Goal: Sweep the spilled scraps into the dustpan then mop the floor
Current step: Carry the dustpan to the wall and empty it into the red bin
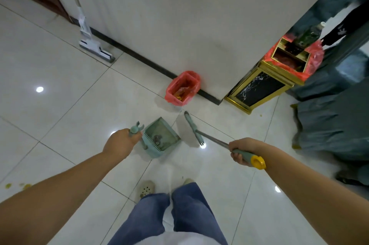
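- The dustpan (168, 132) sits on the floor ahead of the feet, with a few dark scraps (156, 139) inside.
- The left hand (119, 142) grips its upright handle.
- The right hand (242, 150) is curled round the broom (194, 129), whose head rests just right of the dustpan.
- Yellow bits (26, 186) lie far left.
- A mop (95, 49) leans against the wall.

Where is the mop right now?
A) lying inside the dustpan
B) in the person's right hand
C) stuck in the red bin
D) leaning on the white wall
D: the mop leans against the white wall with no hand on it, while the right hand grips the broom and the left hand holds the dustpan by its handle.
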`<state>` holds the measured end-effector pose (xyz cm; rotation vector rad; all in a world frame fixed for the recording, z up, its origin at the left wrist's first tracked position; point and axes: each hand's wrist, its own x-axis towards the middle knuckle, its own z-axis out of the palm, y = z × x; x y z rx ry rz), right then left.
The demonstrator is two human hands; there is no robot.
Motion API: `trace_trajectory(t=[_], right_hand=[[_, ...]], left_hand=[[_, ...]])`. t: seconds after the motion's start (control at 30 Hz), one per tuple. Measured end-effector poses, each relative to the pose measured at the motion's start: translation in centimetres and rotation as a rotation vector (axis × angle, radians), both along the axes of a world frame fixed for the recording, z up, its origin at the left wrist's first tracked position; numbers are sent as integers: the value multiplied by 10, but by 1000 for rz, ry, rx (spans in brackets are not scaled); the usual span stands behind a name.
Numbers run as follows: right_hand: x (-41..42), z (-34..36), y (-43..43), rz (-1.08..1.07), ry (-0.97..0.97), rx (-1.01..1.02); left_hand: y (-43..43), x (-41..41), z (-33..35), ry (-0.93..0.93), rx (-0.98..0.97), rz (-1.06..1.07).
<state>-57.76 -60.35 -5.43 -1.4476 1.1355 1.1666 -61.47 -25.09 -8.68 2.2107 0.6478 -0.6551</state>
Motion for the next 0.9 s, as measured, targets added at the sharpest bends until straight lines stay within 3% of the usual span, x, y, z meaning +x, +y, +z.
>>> trace_trajectory(t=[0.23,0.53,0.9], right_hand=[[-19,-12,38,-361,-151,54],[-43,-11,68,-524,-230,142],[-76,-1,66,-595,-253,211]], left_hand=[[67,-9,40,-170,102,-29],[98,-17,74,-365,317,-272],[78,15,75,-344,734,-1131]])
